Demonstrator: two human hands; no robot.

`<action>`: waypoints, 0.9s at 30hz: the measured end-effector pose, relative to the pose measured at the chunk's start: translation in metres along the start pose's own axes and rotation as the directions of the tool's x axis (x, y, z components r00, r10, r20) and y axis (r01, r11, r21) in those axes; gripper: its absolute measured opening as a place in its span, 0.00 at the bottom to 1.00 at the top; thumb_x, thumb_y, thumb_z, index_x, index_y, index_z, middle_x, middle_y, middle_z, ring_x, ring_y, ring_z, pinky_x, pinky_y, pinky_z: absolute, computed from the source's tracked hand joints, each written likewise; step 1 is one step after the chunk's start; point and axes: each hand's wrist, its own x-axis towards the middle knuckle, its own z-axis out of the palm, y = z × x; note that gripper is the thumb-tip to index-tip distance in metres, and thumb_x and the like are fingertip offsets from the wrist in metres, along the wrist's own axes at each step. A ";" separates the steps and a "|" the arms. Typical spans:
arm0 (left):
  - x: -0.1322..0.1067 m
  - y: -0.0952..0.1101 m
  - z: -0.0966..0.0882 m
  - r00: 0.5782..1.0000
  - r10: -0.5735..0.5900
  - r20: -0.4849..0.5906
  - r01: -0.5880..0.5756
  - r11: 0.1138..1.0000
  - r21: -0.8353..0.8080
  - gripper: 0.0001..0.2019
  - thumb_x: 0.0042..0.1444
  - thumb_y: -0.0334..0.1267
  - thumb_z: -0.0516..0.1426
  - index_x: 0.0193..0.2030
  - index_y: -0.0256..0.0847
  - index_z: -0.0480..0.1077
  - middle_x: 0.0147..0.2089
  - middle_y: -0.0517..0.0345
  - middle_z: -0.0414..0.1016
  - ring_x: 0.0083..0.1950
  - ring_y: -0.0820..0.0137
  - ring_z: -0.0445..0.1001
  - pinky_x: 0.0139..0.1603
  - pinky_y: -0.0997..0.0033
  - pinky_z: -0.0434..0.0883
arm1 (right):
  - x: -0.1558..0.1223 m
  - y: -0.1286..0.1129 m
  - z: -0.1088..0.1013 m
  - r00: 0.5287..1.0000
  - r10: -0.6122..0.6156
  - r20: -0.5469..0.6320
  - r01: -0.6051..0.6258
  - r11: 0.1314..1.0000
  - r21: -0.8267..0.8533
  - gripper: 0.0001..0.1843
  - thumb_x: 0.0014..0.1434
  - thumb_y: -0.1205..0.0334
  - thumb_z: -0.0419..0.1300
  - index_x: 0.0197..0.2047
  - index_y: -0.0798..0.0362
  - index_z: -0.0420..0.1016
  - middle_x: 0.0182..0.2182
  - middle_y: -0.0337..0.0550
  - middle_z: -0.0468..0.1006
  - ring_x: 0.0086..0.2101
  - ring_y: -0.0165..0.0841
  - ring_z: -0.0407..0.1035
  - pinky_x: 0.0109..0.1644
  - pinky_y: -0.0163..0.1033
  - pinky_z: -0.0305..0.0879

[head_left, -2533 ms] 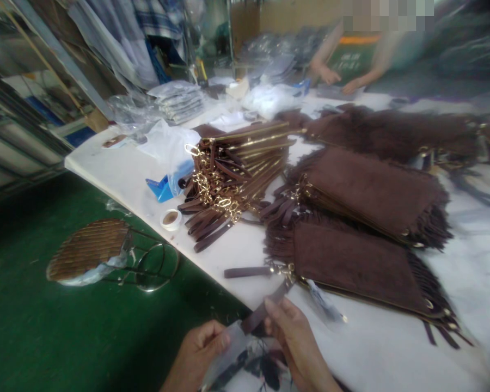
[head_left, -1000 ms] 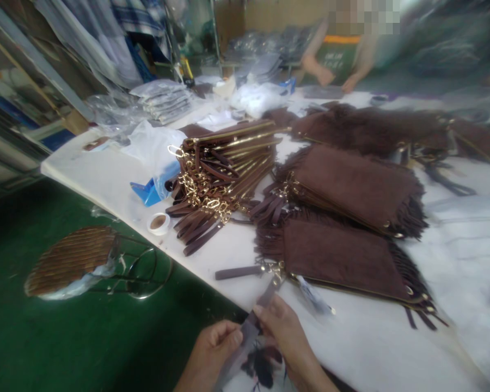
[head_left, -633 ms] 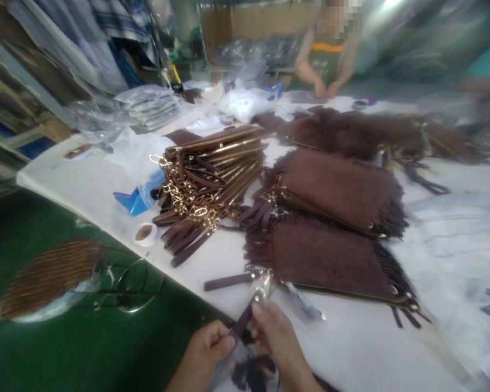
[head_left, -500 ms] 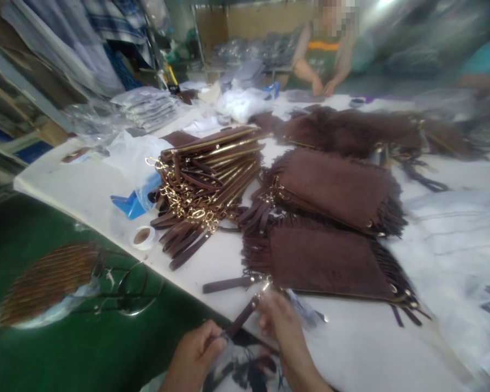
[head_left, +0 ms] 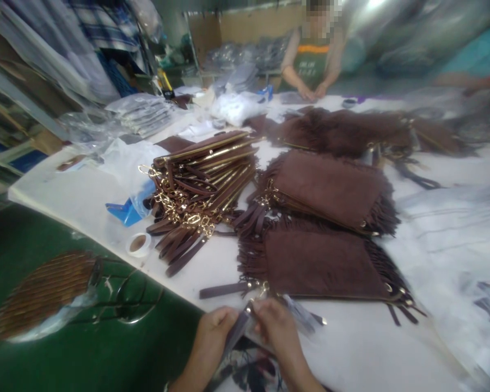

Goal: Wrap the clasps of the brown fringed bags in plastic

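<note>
A brown fringed pouch [head_left: 318, 264] lies flat at the table's near edge, with a gold clasp [head_left: 263, 289] at its lower left corner. From the clasp a brown wrist strap [head_left: 237, 329] runs down toward me. My left hand [head_left: 216, 332] is closed on this strap, thumb on top. My right hand [head_left: 274, 324] pinches beside the strap's upper end, just below the clasp; its fingertips are partly hidden. A clear plastic sleeve [head_left: 304, 316] lies by my right hand. Behind the near pouch rests another stack of fringed pouches [head_left: 330, 185].
Left of centre is a fanned pile of zipped pouches [head_left: 212, 174] with gold clasps. A tape roll [head_left: 139, 245] and a blue piece [head_left: 126, 211] lie near the left edge. A stool [head_left: 44, 294] stands below. White bags [head_left: 453, 245] cover the right; a co-worker [head_left: 312, 60] stands across.
My left hand has moved up along the strap, closer to my right hand. My right hand, blurred before, has come lower and steadier by the strap's top. The view has shifted slightly.
</note>
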 end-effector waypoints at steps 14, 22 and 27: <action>0.032 0.023 0.034 0.986 0.168 0.000 -0.166 0.976 0.143 0.17 0.57 0.48 0.55 0.28 0.37 0.75 0.28 0.57 0.75 0.33 0.64 0.70 0.35 0.70 0.64 | -0.019 -0.007 -0.019 0.791 -0.513 0.335 0.555 0.368 -0.747 0.12 0.66 0.66 0.47 0.48 0.51 0.69 0.38 0.47 0.78 0.36 0.40 0.75 0.38 0.40 0.65; 0.035 0.019 0.041 0.988 0.153 -0.030 -0.148 0.981 0.125 0.19 0.58 0.51 0.53 0.28 0.37 0.71 0.23 0.61 0.66 0.27 0.69 0.65 0.27 0.73 0.62 | -0.011 -0.033 -0.033 0.738 -0.588 0.331 0.490 0.130 -0.862 0.11 0.65 0.68 0.51 0.45 0.50 0.72 0.35 0.45 0.77 0.34 0.38 0.71 0.37 0.40 0.61; 0.034 0.025 0.039 0.988 0.145 -0.062 -0.134 0.979 0.152 0.20 0.57 0.55 0.52 0.28 0.39 0.69 0.23 0.62 0.63 0.27 0.69 0.63 0.24 0.75 0.60 | 0.005 -0.061 -0.043 0.723 -0.580 0.374 0.479 0.030 -0.878 0.17 0.62 0.66 0.56 0.54 0.45 0.70 0.51 0.47 0.71 0.46 0.44 0.65 0.48 0.47 0.59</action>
